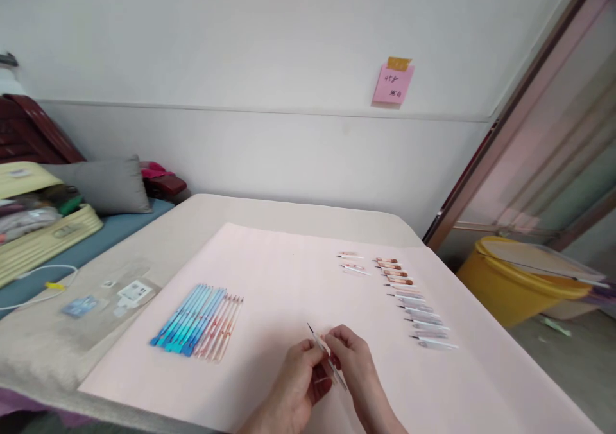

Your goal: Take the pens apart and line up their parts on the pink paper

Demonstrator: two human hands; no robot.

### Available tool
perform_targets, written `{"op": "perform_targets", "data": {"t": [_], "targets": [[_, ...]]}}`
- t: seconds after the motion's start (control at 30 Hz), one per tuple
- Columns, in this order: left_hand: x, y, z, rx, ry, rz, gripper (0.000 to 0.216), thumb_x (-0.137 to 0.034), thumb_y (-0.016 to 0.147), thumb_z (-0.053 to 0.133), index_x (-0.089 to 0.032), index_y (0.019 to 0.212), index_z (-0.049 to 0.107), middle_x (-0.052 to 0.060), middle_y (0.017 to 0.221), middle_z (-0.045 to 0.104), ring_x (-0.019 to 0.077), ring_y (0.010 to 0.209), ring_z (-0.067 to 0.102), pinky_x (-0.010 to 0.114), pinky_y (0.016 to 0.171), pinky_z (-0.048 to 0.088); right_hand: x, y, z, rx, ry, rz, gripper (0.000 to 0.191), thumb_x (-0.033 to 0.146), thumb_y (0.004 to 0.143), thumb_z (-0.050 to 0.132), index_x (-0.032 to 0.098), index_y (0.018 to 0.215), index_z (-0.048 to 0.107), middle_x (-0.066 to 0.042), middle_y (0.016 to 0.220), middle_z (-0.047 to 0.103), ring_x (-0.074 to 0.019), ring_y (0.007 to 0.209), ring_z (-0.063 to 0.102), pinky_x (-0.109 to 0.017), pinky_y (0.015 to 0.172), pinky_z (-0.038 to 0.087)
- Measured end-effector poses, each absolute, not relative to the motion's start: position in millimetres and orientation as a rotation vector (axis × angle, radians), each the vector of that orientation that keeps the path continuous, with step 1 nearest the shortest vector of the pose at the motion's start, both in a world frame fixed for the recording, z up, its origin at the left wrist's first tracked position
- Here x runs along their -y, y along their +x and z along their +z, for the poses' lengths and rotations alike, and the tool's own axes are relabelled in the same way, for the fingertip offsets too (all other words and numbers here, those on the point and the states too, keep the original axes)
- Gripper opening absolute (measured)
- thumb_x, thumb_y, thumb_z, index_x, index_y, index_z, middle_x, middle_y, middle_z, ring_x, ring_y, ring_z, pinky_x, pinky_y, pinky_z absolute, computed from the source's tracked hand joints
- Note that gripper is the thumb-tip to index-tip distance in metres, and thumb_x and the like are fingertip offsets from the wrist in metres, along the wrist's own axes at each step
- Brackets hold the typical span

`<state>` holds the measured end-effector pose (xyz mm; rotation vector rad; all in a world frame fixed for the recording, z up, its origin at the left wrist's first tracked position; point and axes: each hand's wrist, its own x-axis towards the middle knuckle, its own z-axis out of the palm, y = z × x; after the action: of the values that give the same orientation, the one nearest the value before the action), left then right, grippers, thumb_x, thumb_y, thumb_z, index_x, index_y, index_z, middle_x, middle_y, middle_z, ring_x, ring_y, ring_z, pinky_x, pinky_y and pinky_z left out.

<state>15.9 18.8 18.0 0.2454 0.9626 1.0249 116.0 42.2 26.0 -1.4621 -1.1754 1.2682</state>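
My left hand (297,376) and my right hand (353,360) meet low in the middle of the view, both pinched on a thin clear pen refill (323,349) whose dark tip points up and left. The hands hover just above a pale pink sheet (269,273) that covers the table. To the left lies a neat row of blue and pink pen barrels (197,321). To the right, a column of small pen parts (414,302) runs away from me, with two more pieces (352,262) beside its far end.
A clear plastic bag with labels (113,296) lies at the table's left edge. Beyond it are a yellow suitcase (43,232), a grey pillow (108,183) and a white cable (45,283). A yellow bin (520,280) stands on the floor at right; a pink note (393,82) hangs on the wall.
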Motion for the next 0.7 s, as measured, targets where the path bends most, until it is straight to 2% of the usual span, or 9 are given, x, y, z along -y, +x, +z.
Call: {"op": "perform_targets", "data": {"t": [0.13, 0.27, 0.33, 0.43, 0.53, 0.7], "targets": [[-19, 17, 15, -0.929, 0.254, 1.067, 0.013, -0.019, 0.063, 0.065, -0.016, 0.069, 0.054, -0.002, 0.057, 0.051, 0.0066, 0.051, 0.048, 0.018, 0.052, 0.036, -41, 113, 19, 1.259, -1.447, 1.162, 0.016, 0.029, 0.067, 0.055, 0.018, 0.056, 0.052, 0.004, 0.05, 0.047, -0.012, 0.052, 0.043, -0.024, 0.05, 0.034], [-19, 17, 17, -0.917, 0.255, 1.093, 0.012, -0.016, 0.063, 0.066, -0.015, 0.068, 0.054, -0.002, 0.057, 0.051, 0.0064, 0.05, 0.047, 0.019, 0.053, 0.037, -40, 113, 21, 1.226, -1.42, 1.169, 0.017, 0.03, 0.066, 0.057, 0.018, 0.055, 0.052, 0.005, 0.047, 0.043, -0.011, 0.048, 0.04, -0.023, 0.046, 0.032], [-19, 16, 21, -0.903, 0.236, 1.12, 0.012, -0.014, 0.062, 0.066, -0.015, 0.066, 0.054, -0.002, 0.057, 0.052, 0.006, 0.049, 0.047, 0.019, 0.053, 0.037, -39, 113, 22, 1.252, -1.406, 1.181, 0.019, 0.031, 0.068, 0.056, 0.017, 0.055, 0.055, 0.004, 0.048, 0.046, -0.0114, 0.05, 0.042, -0.023, 0.046, 0.032], [-22, 13, 25, -0.872, 0.234, 1.172, 0.012, -0.013, 0.063, 0.065, -0.014, 0.064, 0.054, 0.0, 0.06, 0.055, 0.0084, 0.053, 0.051, 0.022, 0.056, 0.041, -39, 115, 25, 1.265, -1.439, 1.301, 0.02, 0.033, 0.069, 0.055, 0.016, 0.071, 0.066, 0.0, 0.058, 0.057, -0.0137, 0.055, 0.049, -0.022, 0.045, 0.034], [-24, 8, 24, -0.893, 0.25, 1.201, 0.013, -0.017, 0.064, 0.066, -0.015, 0.064, 0.053, 0.002, 0.064, 0.057, 0.0123, 0.061, 0.056, 0.025, 0.061, 0.043, -37, 115, 27, 1.25, -1.451, 1.44, 0.031, 0.037, 0.069, 0.057, 0.018, 0.092, 0.067, -0.003, 0.072, 0.064, -0.0163, 0.064, 0.055, -0.022, 0.047, 0.039], [-27, 3, 14, -1.065, 0.275, 1.17, 0.016, -0.023, 0.065, 0.067, -0.016, 0.066, 0.052, 0.0, 0.063, 0.055, 0.0095, 0.06, 0.053, 0.02, 0.054, 0.038, -36, 112, 28, 1.196, -1.383, 1.506, 0.038, 0.041, 0.066, 0.063, 0.018, 0.096, 0.068, -0.004, 0.069, 0.064, -0.0147, 0.061, 0.055, -0.023, 0.049, 0.044]]}}
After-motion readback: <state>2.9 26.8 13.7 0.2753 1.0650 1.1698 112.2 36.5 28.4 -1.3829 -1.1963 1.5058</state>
